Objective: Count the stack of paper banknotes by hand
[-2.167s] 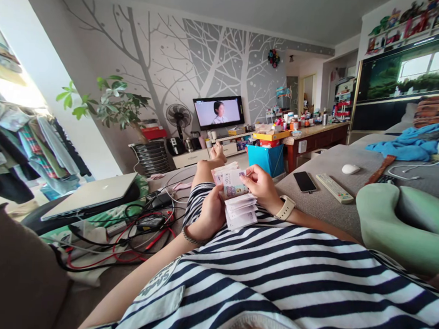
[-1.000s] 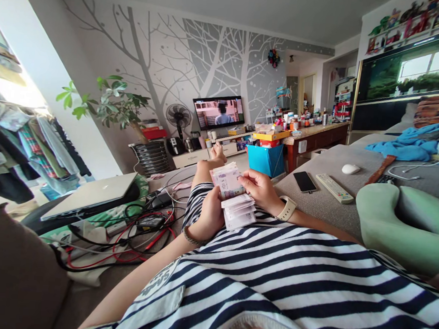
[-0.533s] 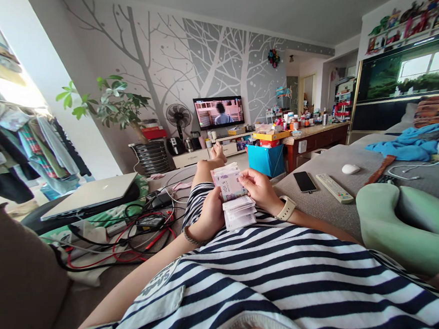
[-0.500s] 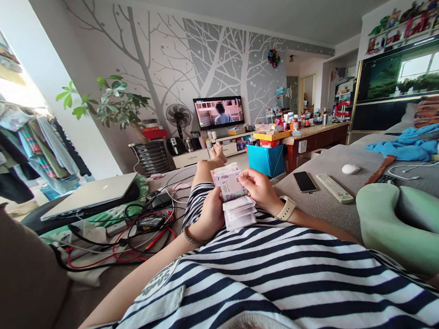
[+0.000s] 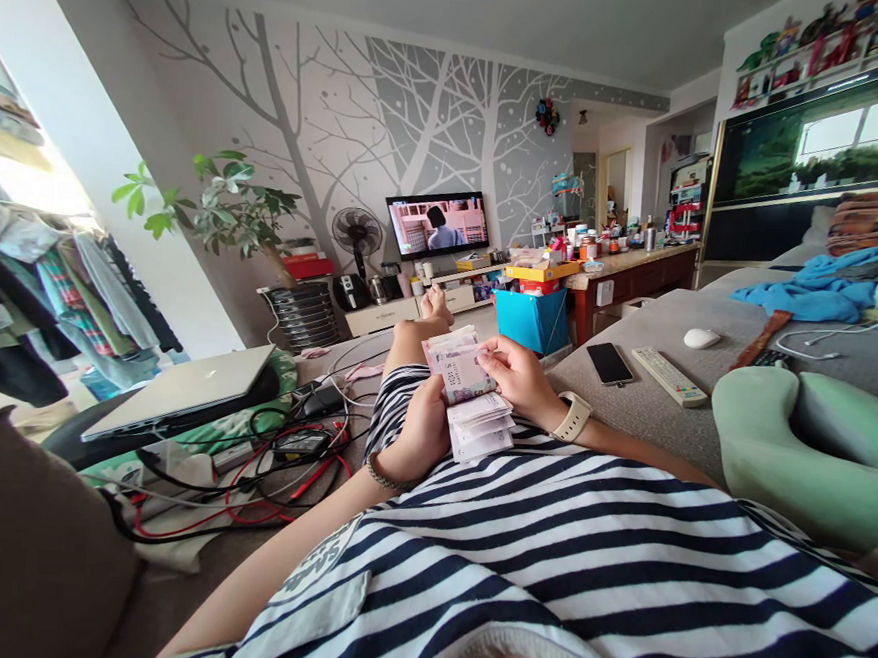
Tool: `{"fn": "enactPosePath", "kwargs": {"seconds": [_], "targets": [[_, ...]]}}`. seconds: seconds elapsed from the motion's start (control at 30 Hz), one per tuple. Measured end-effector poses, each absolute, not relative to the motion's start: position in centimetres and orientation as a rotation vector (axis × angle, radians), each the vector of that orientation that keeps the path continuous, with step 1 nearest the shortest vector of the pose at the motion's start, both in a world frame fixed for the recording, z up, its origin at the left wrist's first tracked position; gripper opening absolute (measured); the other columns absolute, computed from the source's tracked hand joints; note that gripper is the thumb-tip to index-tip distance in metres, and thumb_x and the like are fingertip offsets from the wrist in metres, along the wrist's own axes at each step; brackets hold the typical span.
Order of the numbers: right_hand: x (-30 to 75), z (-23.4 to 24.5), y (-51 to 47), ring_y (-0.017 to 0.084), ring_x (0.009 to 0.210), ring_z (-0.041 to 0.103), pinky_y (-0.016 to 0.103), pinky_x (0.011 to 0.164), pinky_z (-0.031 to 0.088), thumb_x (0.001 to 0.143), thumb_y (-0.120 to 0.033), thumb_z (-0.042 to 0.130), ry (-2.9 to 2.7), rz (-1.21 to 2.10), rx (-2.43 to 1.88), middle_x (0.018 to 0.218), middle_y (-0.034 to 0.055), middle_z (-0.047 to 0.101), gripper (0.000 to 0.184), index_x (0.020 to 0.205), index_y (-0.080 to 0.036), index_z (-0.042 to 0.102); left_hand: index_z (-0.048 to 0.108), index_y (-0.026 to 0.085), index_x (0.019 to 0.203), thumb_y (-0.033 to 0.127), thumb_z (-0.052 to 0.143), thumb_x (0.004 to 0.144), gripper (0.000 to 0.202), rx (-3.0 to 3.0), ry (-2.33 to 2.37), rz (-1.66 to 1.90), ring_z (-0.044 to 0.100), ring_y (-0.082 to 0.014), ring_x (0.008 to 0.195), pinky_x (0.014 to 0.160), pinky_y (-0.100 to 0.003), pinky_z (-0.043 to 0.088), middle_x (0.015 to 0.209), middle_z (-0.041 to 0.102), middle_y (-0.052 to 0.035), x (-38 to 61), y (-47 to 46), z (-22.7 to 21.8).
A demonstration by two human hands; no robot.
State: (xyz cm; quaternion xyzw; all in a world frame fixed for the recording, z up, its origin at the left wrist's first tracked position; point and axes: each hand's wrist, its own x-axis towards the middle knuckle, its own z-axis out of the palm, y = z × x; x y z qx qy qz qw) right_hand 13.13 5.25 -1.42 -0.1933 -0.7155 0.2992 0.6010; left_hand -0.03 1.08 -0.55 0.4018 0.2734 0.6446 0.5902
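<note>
I lie back on a grey sofa in a striped shirt, with both hands over my lap. My left hand (image 5: 421, 430) is closed round the middle of a folded stack of banknotes (image 5: 471, 396). The upper half of the stack stands up and shows a purple note marked 5. The lower half fans downward, pale side out. My right hand (image 5: 522, 375), a pale watch at its wrist, pinches the top right edge of the upright notes with thumb and fingers.
A phone (image 5: 609, 363), a remote (image 5: 668, 376) and a white mouse (image 5: 701, 338) lie on the sofa to my right, beside a green neck pillow (image 5: 807, 435). To my left are a laptop (image 5: 186, 387) and tangled cables (image 5: 264, 467). A television (image 5: 437, 223) plays ahead.
The raised note at the top of the stack has been laid back flatter against the bundle by my right hand. The television picture has changed. My arms stay in place.
</note>
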Motion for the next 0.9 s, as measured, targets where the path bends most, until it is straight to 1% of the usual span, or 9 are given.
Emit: {"fn": "enactPosePath", "kwargs": {"seconds": [0.23,0.33,0.43,0.5,0.6,0.67,0.77,0.83,0.9], "targets": [[13.16,-1.42,5.26,0.012,0.064,0.049,0.022,0.054,0.037,0.089,-0.048,0.050,-1.643,0.638,-0.453,0.074,0.0008,0.055,0.031,0.088,-0.018,0.057,0.067,0.011,0.103,0.021,0.057,0.074,0.033,0.940,0.634,1.492,0.068,-0.0268,0.095,0.086,-0.038,0.053,0.092,0.074,-0.0094,-0.15,1.23,-0.65],[13.21,-1.33,5.17,0.011,0.060,0.045,0.022,0.052,0.034,0.090,-0.051,0.047,-1.657,0.617,-0.452,0.069,-0.0004,0.051,0.035,0.081,-0.018,0.054,0.067,0.012,0.100,0.022,0.057,0.074,0.030,0.925,0.641,1.496,0.069,-0.0263,0.092,0.084,-0.037,0.053,0.090,0.074,-0.0088,-0.13,1.30,-0.68],[13.24,-1.26,5.08,0.011,0.055,0.042,0.023,0.051,0.033,0.090,-0.057,0.044,-1.657,0.637,-0.460,0.061,-0.0015,0.046,0.043,0.072,-0.019,0.050,0.067,0.012,0.095,0.020,0.056,0.073,0.026,0.925,0.656,1.505,0.070,-0.0254,0.088,0.080,-0.036,0.055,0.086,0.074,-0.0076,-0.04,1.10,-0.55],[13.25,-1.25,5.05,0.011,0.052,0.043,0.024,0.051,0.034,0.091,-0.061,0.040,-1.654,0.684,-0.460,0.057,-0.0017,0.046,0.048,0.071,-0.019,0.050,0.067,0.012,0.092,0.020,0.057,0.073,0.022,0.921,0.677,1.497,0.070,-0.0252,0.085,0.077,-0.035,0.055,0.083,0.073,-0.0071,0.01,0.83,-0.37],[13.27,-1.25,5.06,0.012,0.050,0.048,0.024,0.052,0.037,0.091,-0.062,0.036,-1.684,0.738,-0.468,0.055,-0.0014,0.050,0.050,0.074,-0.018,0.053,0.066,0.013,0.087,0.019,0.057,0.073,0.018,0.892,0.699,1.480,0.070,-0.0242,0.082,0.073,-0.033,0.056,0.081,0.072,-0.0069,-0.01,0.49,-0.17],[13.33,-1.25,5.14,0.012,0.050,0.049,0.024,0.053,0.037,0.088,-0.062,0.043,-1.692,0.685,-0.529,0.055,-0.0016,0.052,0.047,0.073,-0.019,0.053,0.066,0.013,0.089,0.017,0.057,0.073,0.019,0.888,0.693,1.497,0.070,-0.0225,0.079,0.073,-0.032,0.056,0.081,0.072,-0.0064,-0.08,0.45,-0.20],[13.47,-1.22,5.36,0.012,0.056,0.049,0.023,0.054,0.036,0.079,-0.057,0.061,-1.622,0.530,-0.681,0.060,-0.0016,0.054,0.040,0.071,-0.019,0.051,0.066,0.014,0.092,0.016,0.060,0.071,0.022,0.905,0.688,1.520,0.070,-0.0208,0.075,0.073,-0.032,0.056,0.080,0.072,-0.0052,-0.17,0.59,-0.42],[13.55,-1.21,5.53,0.013,0.060,0.051,0.023,0.056,0.037,0.075,-0.054,0.066,-1.572,0.481,-0.747,0.065,-0.0011,0.055,0.038,0.072,-0.019,0.050,0.066,0.014,0.092,0.016,0.062,0.070,0.022,0.921,0.702,1.525,0.069,-0.0204,0.072,0.072,-0.032,0.056,0.078,0.072,-0.0047,-0.19,0.68,-0.53],[13.61,-1.24,5.66,0.014,0.063,0.052,0.024,0.057,0.038,0.074,-0.052,0.066,-1.557,0.488,-0.769,0.067,-0.0008,0.056,0.037,0.075,-0.019,0.050,0.066,0.014,0.090,0.014,0.063,0.068,0.021,0.939,0.725,1.527,0.069,-0.0204,0.070,0.072,-0.032,0.056,0.075,0.071,-0.0044,-0.19,0.67,-0.56]]}}
